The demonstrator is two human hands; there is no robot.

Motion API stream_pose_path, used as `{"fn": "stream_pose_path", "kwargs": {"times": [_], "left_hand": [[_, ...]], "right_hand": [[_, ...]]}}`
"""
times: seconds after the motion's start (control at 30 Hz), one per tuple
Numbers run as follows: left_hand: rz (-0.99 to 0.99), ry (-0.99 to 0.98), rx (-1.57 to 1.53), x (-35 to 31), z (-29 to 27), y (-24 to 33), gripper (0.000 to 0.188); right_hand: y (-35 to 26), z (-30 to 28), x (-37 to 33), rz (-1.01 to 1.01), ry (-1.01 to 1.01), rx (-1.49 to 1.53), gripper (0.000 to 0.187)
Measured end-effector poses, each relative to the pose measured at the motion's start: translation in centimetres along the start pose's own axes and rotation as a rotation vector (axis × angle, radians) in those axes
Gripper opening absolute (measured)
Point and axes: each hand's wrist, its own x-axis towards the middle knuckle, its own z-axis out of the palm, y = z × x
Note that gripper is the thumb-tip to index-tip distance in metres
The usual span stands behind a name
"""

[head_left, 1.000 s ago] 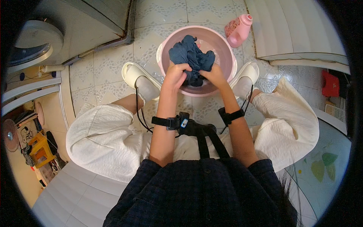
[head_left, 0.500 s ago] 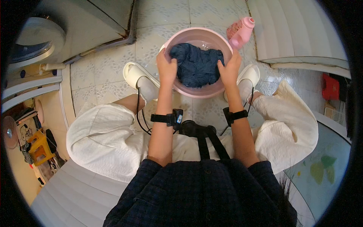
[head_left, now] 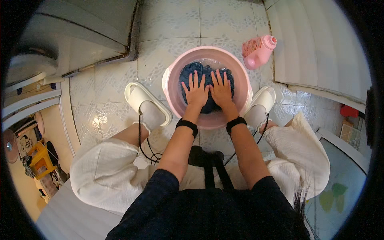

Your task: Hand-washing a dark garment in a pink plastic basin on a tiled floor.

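A pink plastic basin (head_left: 173,86) stands on the tiled floor between my feet, with some water visible in it. Inside lies a wet, crumpled dark blue cloth (head_left: 208,105); its exact kind does not show. My left hand (head_left: 195,90) rests flat on the cloth's left part, fingers spread. Beside it my right hand (head_left: 221,89) lies palm down on the right part, fingers also apart. The thumbs nearly meet in the middle. Both hands cover much of the cloth.
Right behind the basin stands a pink bottle (head_left: 258,53) with a handle. White slippers (head_left: 148,105) on my feet flank the basin. A front-loading washing machine (head_left: 34,66) is at the far left, a pale ridged panel (head_left: 320,44) at the right. Black cables (head_left: 140,138) hang near my shins.
My hands have moved from the basin's sides onto the cloth and spread flat. The cloth looks pressed lower. The basin and bottle appear lower in the picture as the view has shifted.
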Motion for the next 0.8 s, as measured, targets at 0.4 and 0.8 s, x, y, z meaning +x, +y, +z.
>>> {"fn": "stream_pose_path", "kwargs": {"times": [0.4,0.8], "left_hand": [[-0.048,-0.047,0.198,0.8,1.5,0.6,0.047],[-0.125,-0.234,-0.063,-1.5,-1.9,1.1,0.040]], "right_hand": [[-0.6,0.7,1.2,0.074,-0.090,-0.093,0.061],[-1.5,-1.5,-0.1,0.088,-0.163,-0.044,0.024]]}}
